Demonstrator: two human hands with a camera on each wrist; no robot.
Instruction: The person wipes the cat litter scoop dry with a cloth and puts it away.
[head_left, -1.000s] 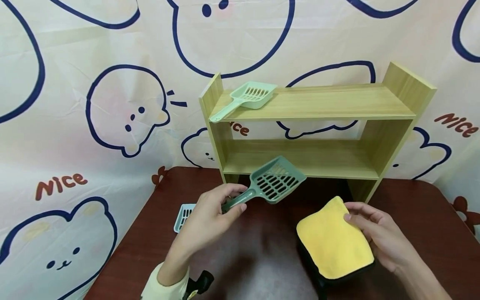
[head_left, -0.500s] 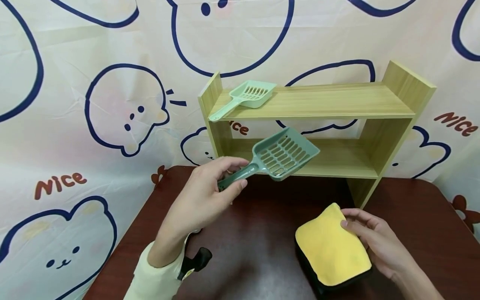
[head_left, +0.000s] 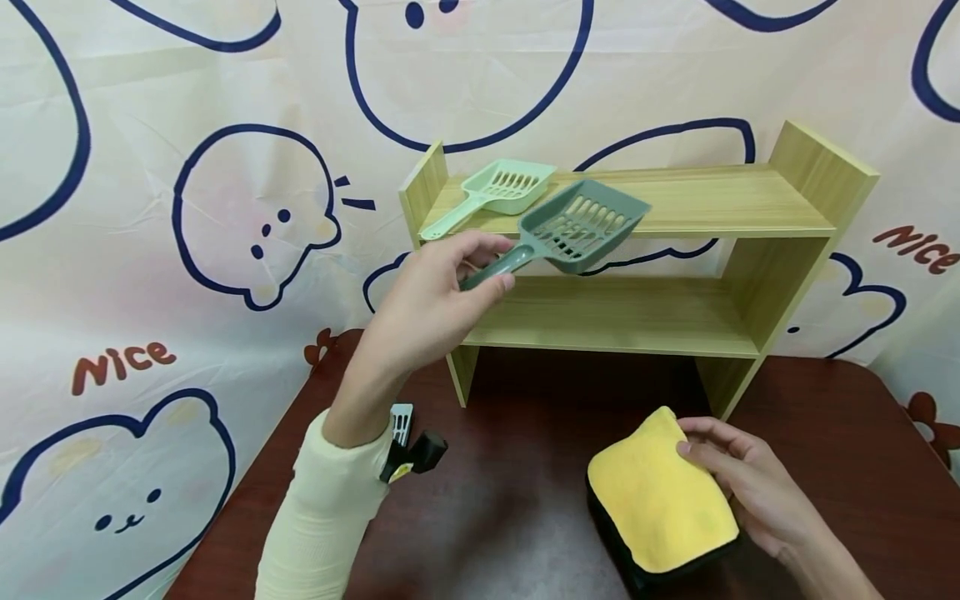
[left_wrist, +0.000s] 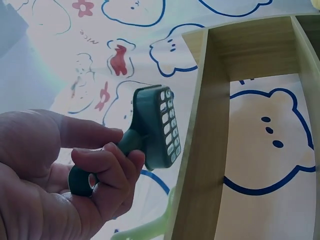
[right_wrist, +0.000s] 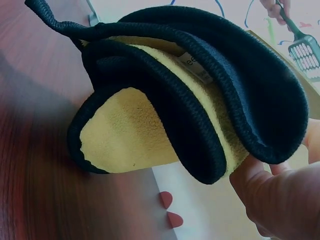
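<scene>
My left hand point(head_left: 438, 300) grips the handle of a dark green slotted litter scoop point(head_left: 585, 225), raised before the top board of the wooden shelf point(head_left: 675, 208). In the left wrist view the fingers curl round the scoop's handle point(left_wrist: 131, 142), its slotted head close to the shelf's edge. A light green litter scoop point(head_left: 510, 187) lies at the top board's left end, its handle over the front edge. My right hand point(head_left: 757, 483) pinches a folded yellow cloth point(head_left: 660, 500) with dark edging by its upper right side. The right wrist view shows its folded layers point(right_wrist: 125, 130) and a small label.
Below the shelf stretches a dark red-brown table point(head_left: 510, 517). Partly behind the left sleeve point(head_left: 322, 517) lies a pale slotted scoop point(head_left: 402, 421) on the table. A printed fabric backdrop point(head_left: 225, 358) hangs behind the shelf. A black wrist mount point(head_left: 416, 457) sticks out from the left cuff.
My left hand has lifted the dark green scoop from below the lower board up to the top board's front edge. The right hand and cloth have shifted slightly down and left.
</scene>
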